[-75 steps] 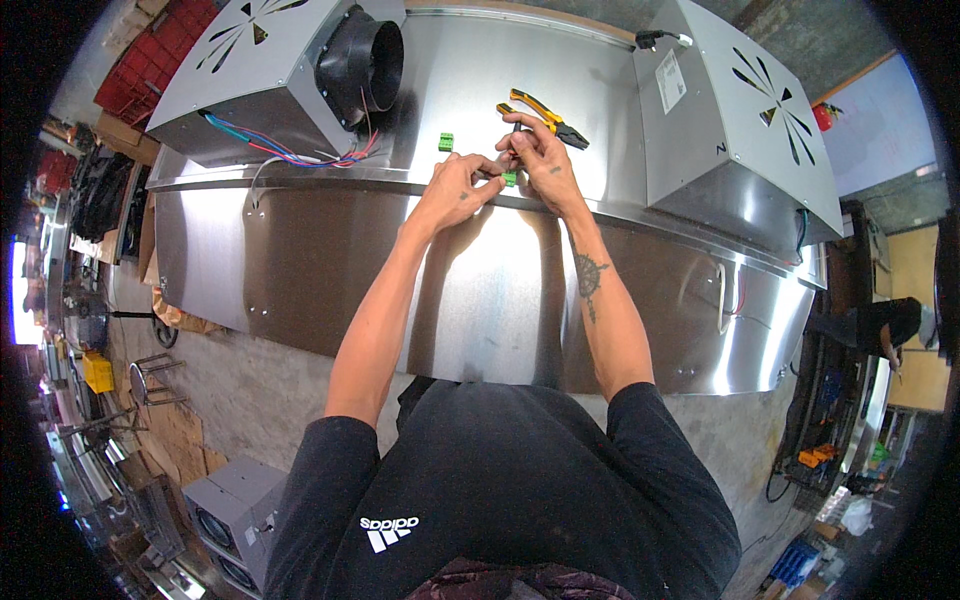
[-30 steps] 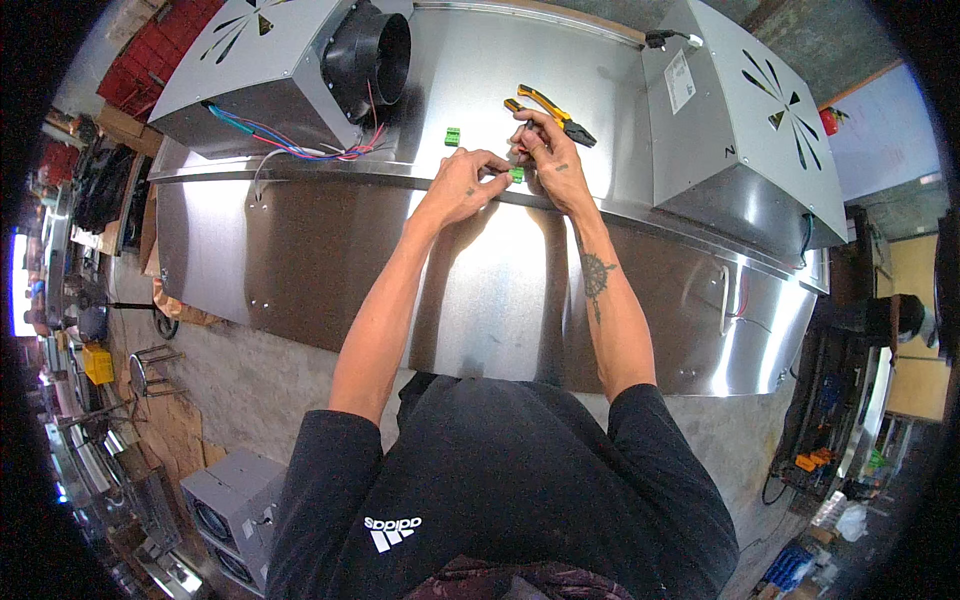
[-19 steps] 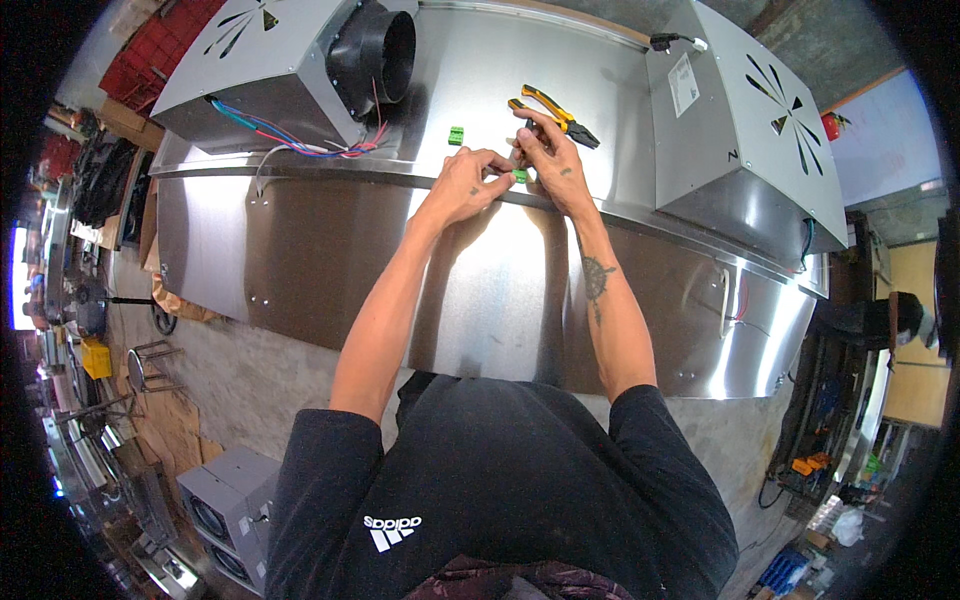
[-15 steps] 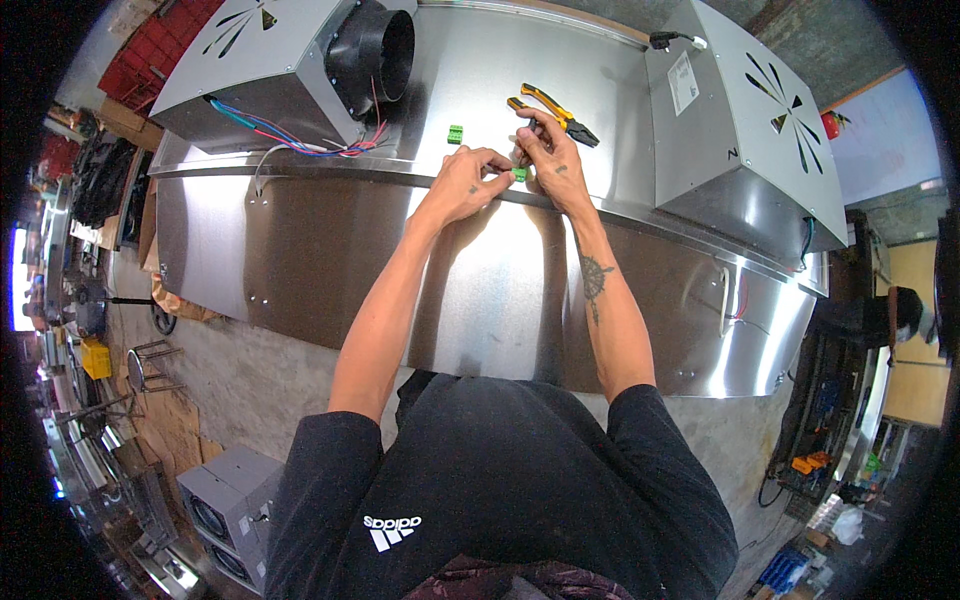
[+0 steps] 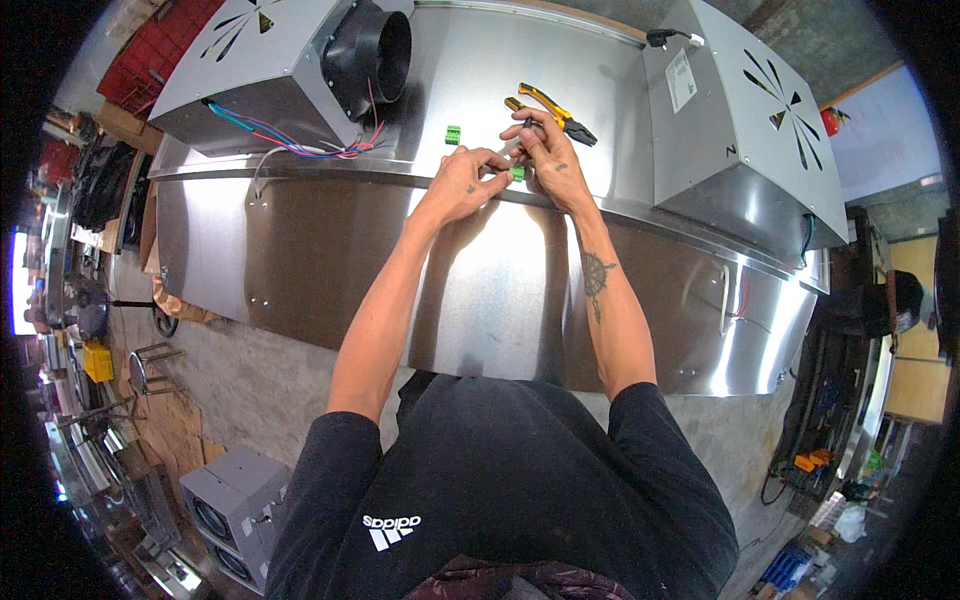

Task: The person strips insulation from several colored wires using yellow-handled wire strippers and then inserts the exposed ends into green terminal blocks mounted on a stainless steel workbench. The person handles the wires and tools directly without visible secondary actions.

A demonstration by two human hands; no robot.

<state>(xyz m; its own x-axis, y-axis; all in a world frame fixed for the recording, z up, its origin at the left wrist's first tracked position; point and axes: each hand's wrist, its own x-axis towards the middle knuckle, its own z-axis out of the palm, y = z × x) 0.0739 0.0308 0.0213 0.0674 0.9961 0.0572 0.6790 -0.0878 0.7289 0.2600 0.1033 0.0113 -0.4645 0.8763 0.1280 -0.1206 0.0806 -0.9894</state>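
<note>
My left hand (image 5: 463, 184) pinches a small green terminal block (image 5: 516, 174) between thumb and fingers, close to the front edge of the sheet-metal top. In my right hand (image 5: 556, 172) is a small screwdriver (image 5: 528, 124), its dark end showing above the fingers and its tip pointing down toward the block. Fingers hide most of the tool and the tip's exact contact. A second green terminal block (image 5: 453, 135) lies just beyond my left hand. Pliers with yellow and black handles (image 5: 548, 101) rest on the metal beyond my right hand.
At the left stands a grey metal box (image 5: 265, 75) with a round black duct collar (image 5: 382, 58) and loose coloured wires (image 5: 290, 140). Another grey box (image 5: 740, 120) with a black plug (image 5: 662, 38) stands at the right. A grey unit (image 5: 235, 500) sits on the floor.
The hands stay at the green block in nearly the same place. My right fingers have shifted slightly around the screwdriver, whose dark end shows more plainly. The whole view has moved a little.
</note>
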